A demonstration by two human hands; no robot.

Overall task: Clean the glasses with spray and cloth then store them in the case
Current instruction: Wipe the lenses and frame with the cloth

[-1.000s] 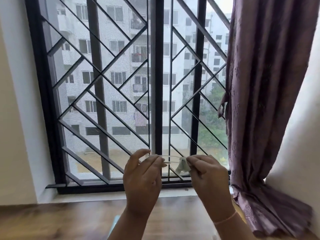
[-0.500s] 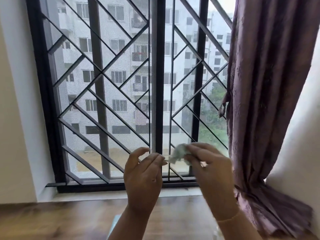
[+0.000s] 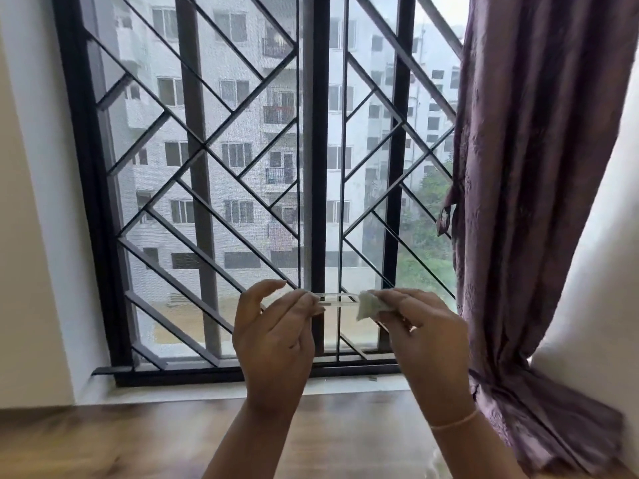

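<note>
I hold a pair of clear-framed glasses (image 3: 337,300) up in front of the window, seen edge-on between my hands. My left hand (image 3: 276,340) pinches their left end with thumb and fingertips. My right hand (image 3: 422,333) pinches a small pale greenish cloth (image 3: 370,304) pressed against the right end of the glasses. The lenses are mostly hidden behind my fingers and the cloth. No spray bottle or case is in view.
A black window frame with a diagonal metal grille (image 3: 242,188) fills the view ahead. A purple curtain (image 3: 532,202) hangs at the right, bunched at the sill. A wooden surface (image 3: 121,440) lies below my arms.
My right hand with the cloth rose and moved left half a second ago, then came back down level with the glasses. My left hand stayed nearly still.
</note>
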